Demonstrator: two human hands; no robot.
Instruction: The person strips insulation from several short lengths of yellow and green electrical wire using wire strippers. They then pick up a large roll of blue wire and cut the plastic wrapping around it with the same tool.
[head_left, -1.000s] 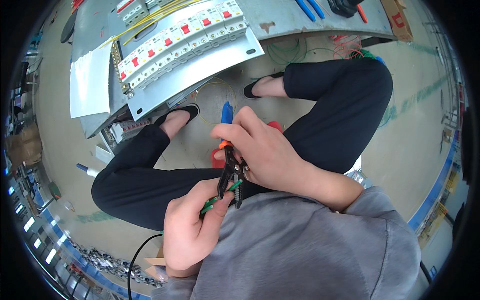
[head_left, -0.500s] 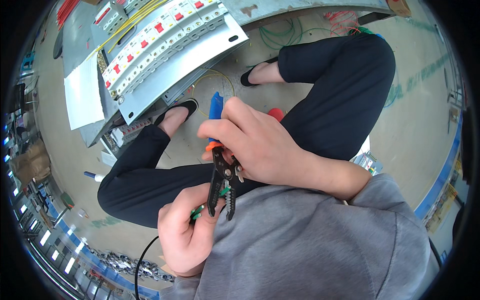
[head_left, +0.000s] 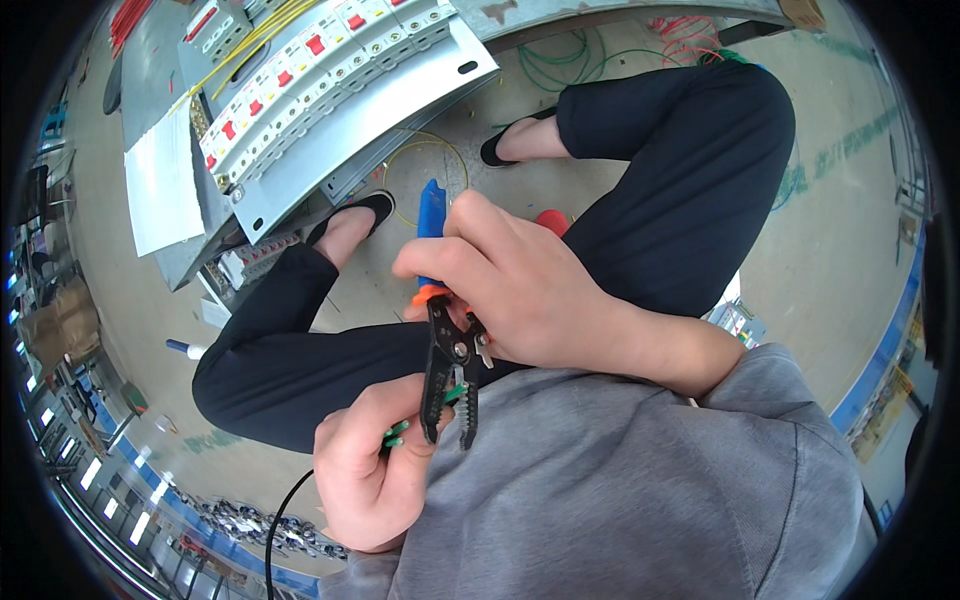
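My right hand [head_left: 510,275] is closed round the blue and orange handles of a wire stripper [head_left: 437,370], whose black toothed jaws point toward my lap and stand apart. Below and to the left, my left hand [head_left: 370,460] pinches several short green wires [head_left: 396,434]. One green wire end reaches out from the fingers and lies between the stripper's jaws. The rest of the wires is hidden inside the left hand. Both hands are above my lap, close to my grey top.
Ahead on the left, a grey metal bench bears a mounting plate [head_left: 370,130] with a row of circuit breakers [head_left: 300,90], yellow wires [head_left: 250,40] and a white sheet [head_left: 165,185]. Coils of green wire [head_left: 560,65] and red wire [head_left: 685,40] lie on the floor beyond my feet.
The stripper has shifted slightly right and down, its jaws a little wider apart around the green wire. My left hand stays nearly in place, still pinching the wires.
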